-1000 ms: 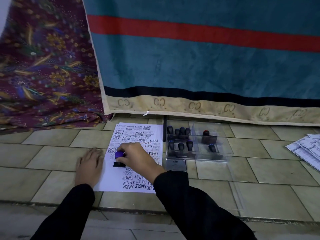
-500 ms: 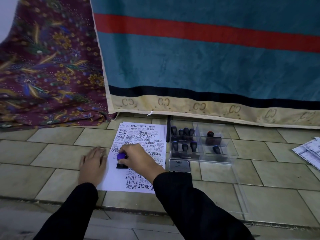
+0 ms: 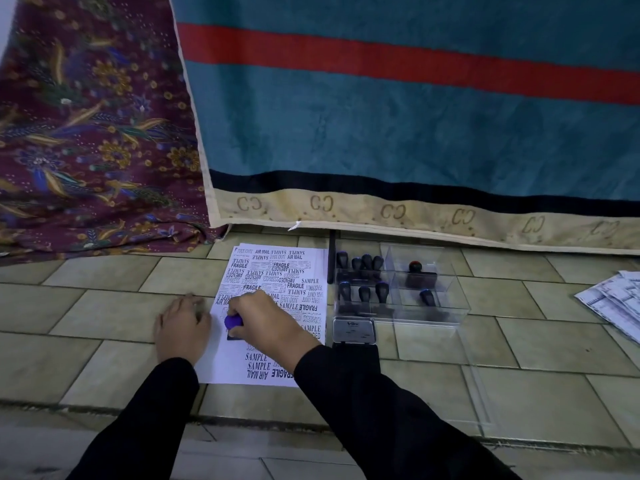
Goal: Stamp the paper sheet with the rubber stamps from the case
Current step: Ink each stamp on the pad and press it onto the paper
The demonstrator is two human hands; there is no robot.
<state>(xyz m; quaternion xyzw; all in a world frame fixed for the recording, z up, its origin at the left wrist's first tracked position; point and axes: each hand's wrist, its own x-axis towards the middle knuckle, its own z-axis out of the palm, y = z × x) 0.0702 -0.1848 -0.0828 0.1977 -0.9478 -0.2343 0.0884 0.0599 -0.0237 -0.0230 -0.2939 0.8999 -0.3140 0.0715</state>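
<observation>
Pinching the purple knob of a rubber stamp, the fingers of the right hand are curled tightly round it, and its dark base is pressed onto the paper sheet directly below them. Beside those fingers, the left hand is laid flat with its fingers loosely spread, weighting the sheet's edge. The stamp is judged light and rigid, best taken by its rounded knob and pushed straight down; the sheet is thin and easily shifted on smooth tile, so a steadying palm is needed. Most of the sheet beyond the fingertips is already covered with printed words. Past the right knuckles, an ink pad is seen, then the clear case with more dark-handled stamps upright in its compartments. The tiled floor runs to a hanging teal blanket and a patterned cloth.
</observation>
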